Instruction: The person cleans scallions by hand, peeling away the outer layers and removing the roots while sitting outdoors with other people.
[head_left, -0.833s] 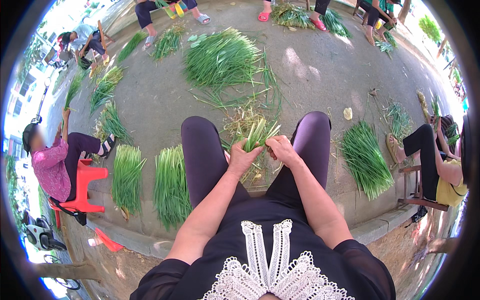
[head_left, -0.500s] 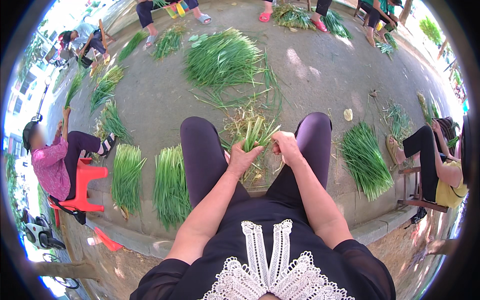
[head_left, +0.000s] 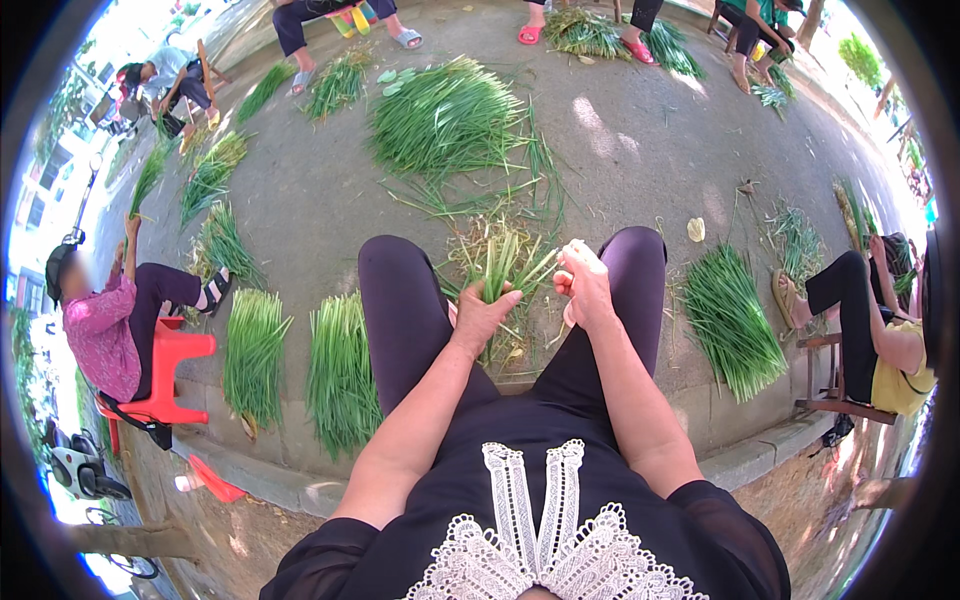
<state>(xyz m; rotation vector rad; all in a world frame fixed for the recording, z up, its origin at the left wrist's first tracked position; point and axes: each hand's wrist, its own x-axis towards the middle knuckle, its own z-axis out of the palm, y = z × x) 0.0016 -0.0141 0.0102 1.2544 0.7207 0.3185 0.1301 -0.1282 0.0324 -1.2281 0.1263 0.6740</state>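
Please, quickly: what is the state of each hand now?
Left hand: closed, holding a bunch of green stalks.
Right hand: partly curled; whether it holds anything cannot be told.

Stalk bunch (head_left: 505,272) sits in left hand (head_left: 482,313) between knees (head_left: 400,265); stalk pile (head_left: 445,115) lies ahead on pavement (head_left: 640,195); paired bundles (head_left: 344,370) lie left, another bundle (head_left: 735,320) lies right.

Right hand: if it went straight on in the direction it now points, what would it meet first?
The right hand would probably first meet the loose green leaves lying on the ground ahead of it. Its height is unclear from this one view, so it could also pass over them.
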